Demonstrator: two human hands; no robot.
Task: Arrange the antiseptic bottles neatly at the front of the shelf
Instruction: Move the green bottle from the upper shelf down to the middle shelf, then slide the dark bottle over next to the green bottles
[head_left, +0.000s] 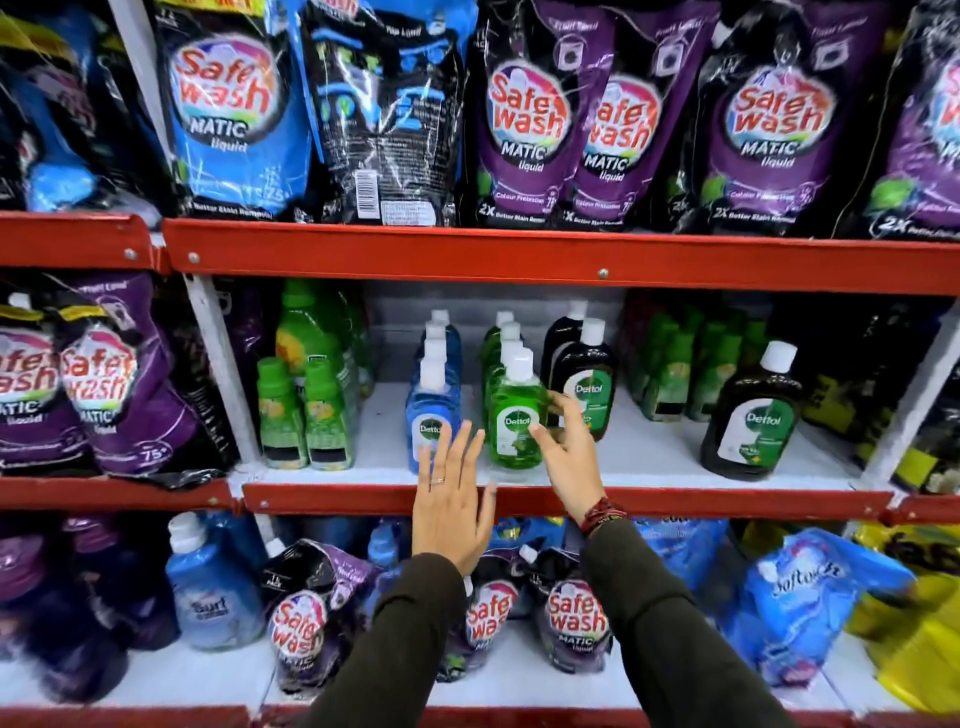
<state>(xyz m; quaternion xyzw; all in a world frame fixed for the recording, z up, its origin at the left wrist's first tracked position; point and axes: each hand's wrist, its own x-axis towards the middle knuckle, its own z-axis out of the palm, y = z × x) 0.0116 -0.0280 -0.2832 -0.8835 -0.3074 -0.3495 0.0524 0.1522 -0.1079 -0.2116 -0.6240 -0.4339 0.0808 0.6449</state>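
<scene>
Head view: a store shelf with red front edges, seen from in front; both hands reach to the middle level.
Far left of the middle level: small green bottles stand in a pair at the front edge, with bigger green ones behind.
Blue antiseptic row: white-capped bottles stand in a line from front to back; the first one is at the front of the shelf.
Left hand: flat, fingers spread and straight, palm toward the shelf; the fingertips cover the lower part of the first blue bottle. I cannot tell if they touch it.
Green antiseptic row: also one line, the first bottle near the front edge.
Right hand: fingers loosely spread, holding nothing, just beside the right side of the first green bottle.
Dark antiseptic bottles: two stand behind the right hand, set further back.
Single dark bottle: stands alone, well apart to the right.
</scene>
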